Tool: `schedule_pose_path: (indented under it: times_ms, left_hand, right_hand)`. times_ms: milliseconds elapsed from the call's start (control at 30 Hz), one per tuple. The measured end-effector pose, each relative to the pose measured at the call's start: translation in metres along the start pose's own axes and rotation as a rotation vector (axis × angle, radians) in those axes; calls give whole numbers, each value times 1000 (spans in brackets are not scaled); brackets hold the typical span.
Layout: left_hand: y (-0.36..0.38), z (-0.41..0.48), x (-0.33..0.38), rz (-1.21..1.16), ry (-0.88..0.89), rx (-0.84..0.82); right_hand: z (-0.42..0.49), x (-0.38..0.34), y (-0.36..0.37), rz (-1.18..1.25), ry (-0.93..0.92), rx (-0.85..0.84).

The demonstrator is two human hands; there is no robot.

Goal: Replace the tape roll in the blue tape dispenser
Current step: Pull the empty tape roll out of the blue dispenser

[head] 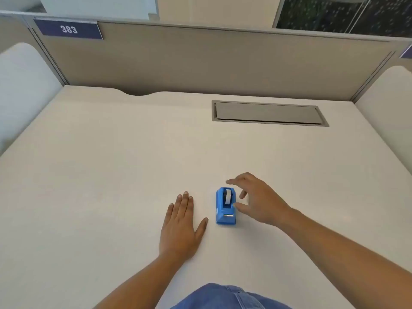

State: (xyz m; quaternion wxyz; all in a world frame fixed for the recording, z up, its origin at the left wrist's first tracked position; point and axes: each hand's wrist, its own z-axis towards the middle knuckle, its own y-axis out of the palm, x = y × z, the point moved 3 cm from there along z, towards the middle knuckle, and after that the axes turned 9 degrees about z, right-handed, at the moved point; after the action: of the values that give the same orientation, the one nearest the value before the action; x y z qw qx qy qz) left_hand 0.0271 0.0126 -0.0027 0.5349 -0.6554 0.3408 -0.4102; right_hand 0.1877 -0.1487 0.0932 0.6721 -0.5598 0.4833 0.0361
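Low centre-right on the worktop (111, 163): dispenser (225, 206), long axis running up-down the frame, roll (227, 196) seated inside, just left of the right hand (258, 201) with fingers (242, 208) spread, nearer than the left hand (180, 226) lying flat, fingers together.

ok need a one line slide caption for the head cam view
Right hand open beside the blue tape dispenser on the desk, left hand resting flat nearby.
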Motion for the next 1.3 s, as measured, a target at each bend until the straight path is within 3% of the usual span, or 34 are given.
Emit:
schedule_pose_path:
  times_ms: [133, 300, 467, 767, 1300]
  left_hand:
    - [1, -1, -1, 4, 1, 42]
    - [-3, 3, -1, -64, 15, 10]
    - [-10, 10, 18, -278, 135, -70]
    - [-20, 40, 44, -718, 78, -198]
    - [-16, 48, 50, -705, 91, -145]
  right_hand:
    - [14, -15, 2, -176, 3, -182]
    - [22, -23, 4, -328, -43, -296]
    - [29, -26, 6, -396, -67, -306]
    - [35, -30, 8, -443, -107, -318]
    - [48, -29, 9, -399, -37, -337]
